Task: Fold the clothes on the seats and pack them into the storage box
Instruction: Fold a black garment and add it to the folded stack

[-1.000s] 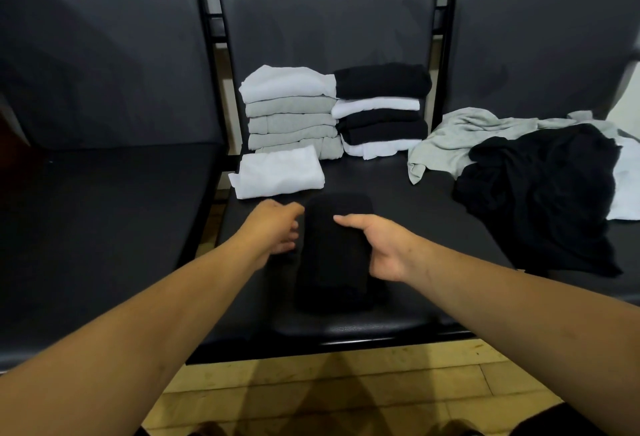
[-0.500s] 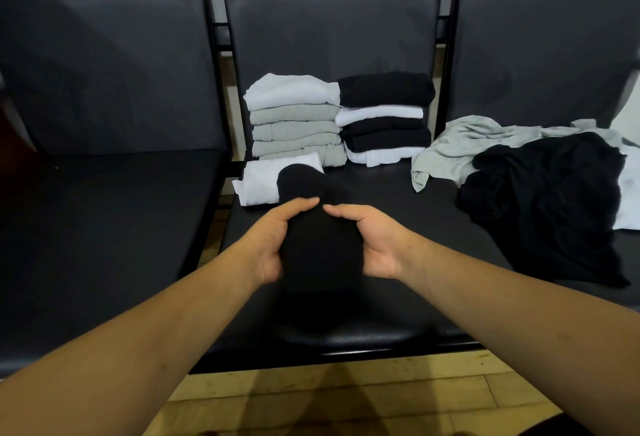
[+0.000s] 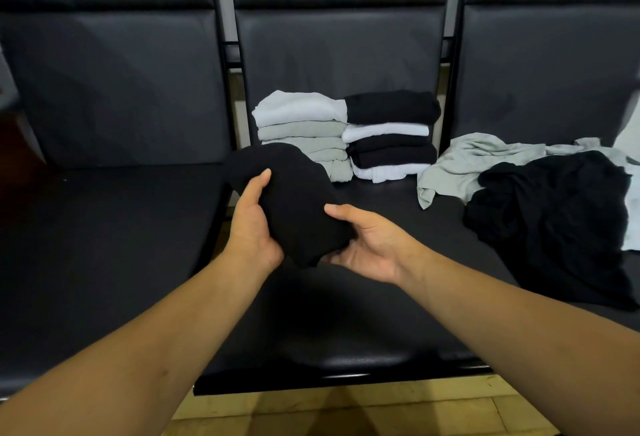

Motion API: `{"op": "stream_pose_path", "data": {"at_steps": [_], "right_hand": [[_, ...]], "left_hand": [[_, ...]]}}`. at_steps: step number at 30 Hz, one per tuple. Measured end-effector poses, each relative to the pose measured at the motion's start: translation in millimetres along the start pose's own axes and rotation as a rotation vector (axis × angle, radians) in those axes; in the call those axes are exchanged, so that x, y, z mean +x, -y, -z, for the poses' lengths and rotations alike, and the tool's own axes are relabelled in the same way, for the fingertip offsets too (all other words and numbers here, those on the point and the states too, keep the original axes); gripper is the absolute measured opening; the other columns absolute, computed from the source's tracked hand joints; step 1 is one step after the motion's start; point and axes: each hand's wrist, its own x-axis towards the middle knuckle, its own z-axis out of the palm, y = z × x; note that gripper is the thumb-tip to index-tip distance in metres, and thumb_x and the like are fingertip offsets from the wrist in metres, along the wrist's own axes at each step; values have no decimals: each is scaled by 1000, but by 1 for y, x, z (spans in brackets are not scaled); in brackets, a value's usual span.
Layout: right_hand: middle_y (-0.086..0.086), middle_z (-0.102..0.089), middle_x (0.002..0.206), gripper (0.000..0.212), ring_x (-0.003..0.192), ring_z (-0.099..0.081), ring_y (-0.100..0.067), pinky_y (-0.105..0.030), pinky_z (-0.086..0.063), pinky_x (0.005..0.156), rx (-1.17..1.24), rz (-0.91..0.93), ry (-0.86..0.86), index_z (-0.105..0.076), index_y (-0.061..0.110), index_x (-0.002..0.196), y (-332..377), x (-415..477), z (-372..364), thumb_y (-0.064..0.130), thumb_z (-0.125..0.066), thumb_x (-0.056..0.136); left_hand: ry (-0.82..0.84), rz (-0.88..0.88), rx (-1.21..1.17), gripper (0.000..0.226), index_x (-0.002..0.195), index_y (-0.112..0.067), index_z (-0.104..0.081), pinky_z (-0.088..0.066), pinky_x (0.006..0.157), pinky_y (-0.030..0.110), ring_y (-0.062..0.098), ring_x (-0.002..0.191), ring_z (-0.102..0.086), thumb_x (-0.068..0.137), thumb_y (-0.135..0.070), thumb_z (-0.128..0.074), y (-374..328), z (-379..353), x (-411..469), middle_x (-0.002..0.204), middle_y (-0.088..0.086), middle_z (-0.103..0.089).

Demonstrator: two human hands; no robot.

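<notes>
A folded black garment (image 3: 294, 200) is held in the air above the middle seat (image 3: 346, 324). My left hand (image 3: 252, 224) grips its left side, thumb on top. My right hand (image 3: 370, 245) cups it from below and the right, thumb on its upper face. Behind it stand two stacks of folded clothes: a white and grey stack (image 3: 304, 127) and a black and white stack (image 3: 391, 134). Unfolded clothes lie on the right seat: a grey piece (image 3: 467, 165) and a black piece (image 3: 554, 214). The lifted garment hides the single white folded piece. No storage box is in view.
Three black padded seats stand in a row; the left seat (image 3: 104, 245) bears nothing. Metal frame bars (image 3: 228, 54) separate the backrests. A wooden floor (image 3: 346, 415) shows below the seat's front edge. A white garment edge (image 3: 632, 224) peeks out at far right.
Both hands have lifted the folded black garment off the middle seat and carried it up and towards the left; it now covers the single white folded piece.
</notes>
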Motion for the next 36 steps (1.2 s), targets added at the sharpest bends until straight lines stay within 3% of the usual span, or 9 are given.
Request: {"op": "stream_pose_path", "data": {"at_steps": [5, 10, 13, 15, 19, 22, 25, 31, 36], "right_hand": [[-7, -77, 102, 20, 83, -76, -18, -29, -58, 60, -55, 27, -164, -70, 7, 110, 25, 18, -8, 8, -66, 90], [-8, -76, 97, 18, 83, -73, -20, -30, -60, 61, -147, 118, -318, -70, 8, 105, 64, 62, -11, 7, -73, 87], [-10, -70, 98, 21, 87, -70, -23, -37, -60, 79, -294, 299, -437, -61, 12, 96, 75, 99, -14, 7, -77, 84], [-9, -65, 110, 31, 97, -67, -23, -40, -58, 88, -392, 397, -526, -55, 18, 102, 72, 123, -11, 13, -79, 83], [-1, -59, 111, 20, 107, -61, -20, -40, -53, 99, -684, 436, -587, -60, 19, 104, 52, 161, 4, 20, -72, 88], [12, -48, 94, 23, 103, -54, -16, -31, -48, 96, -821, 462, -627, -62, 11, 114, 42, 171, 14, 20, -67, 94], [7, -49, 103, 26, 101, -49, -12, -22, -39, 87, -894, 490, -641, -63, 9, 119, 41, 173, 16, 21, -64, 96], [-1, -59, 108, 32, 92, -57, -14, -24, -43, 75, -990, 433, -606, -55, 11, 125, 48, 123, 27, 27, -55, 98], [-10, -71, 95, 17, 91, -65, -23, -31, -47, 76, -1258, 390, -651, -65, 5, 95, 68, 30, 84, 21, -61, 93]], "left_hand": [[-135, -58, 8, 24, 114, -9, -69, -56, 88, 44, 26, 99, -73, 91, -15, -66, -34, 21, 30, 110, 10, -75], [-291, -145, 150, 34, 125, -4, -58, -57, 82, 40, 24, 94, -69, 92, -3, -66, -48, 39, 59, 105, 12, -68], [-305, -226, 220, 42, 133, -16, -53, -60, 76, 44, 22, 94, -67, 93, -7, -66, -50, 45, 76, 110, 7, -63], [-284, -259, 388, 44, 133, -23, -53, -60, 82, 45, 21, 101, -66, 93, -12, -68, -47, 50, 86, 119, 4, -60], [-301, -289, 989, 50, 142, -18, -49, -44, 90, 27, 14, 110, -52, 94, -18, -65, -35, 61, 109, 141, 7, -50], [-291, -269, 1200, 53, 150, -18, -40, -38, 102, 31, 23, 131, -46, 100, -28, -54, -26, 65, 122, 152, 8, -41], [-286, -284, 1276, 52, 151, -21, -38, -31, 114, 38, 28, 141, -36, 102, -33, -49, -23, 69, 128, 156, 11, -34], [-451, -575, 1402, 36, 130, -15, -53, -33, 107, 39, 31, 129, -33, 96, -29, -55, -24, 52, 108, 137, 14, -37], [-110, -617, 1362, 7, 97, -18, -62, -45, 74, 22, 9, 88, -60, 93, -18, -56, -1, 5, 79, 98, -1, -61]]}}
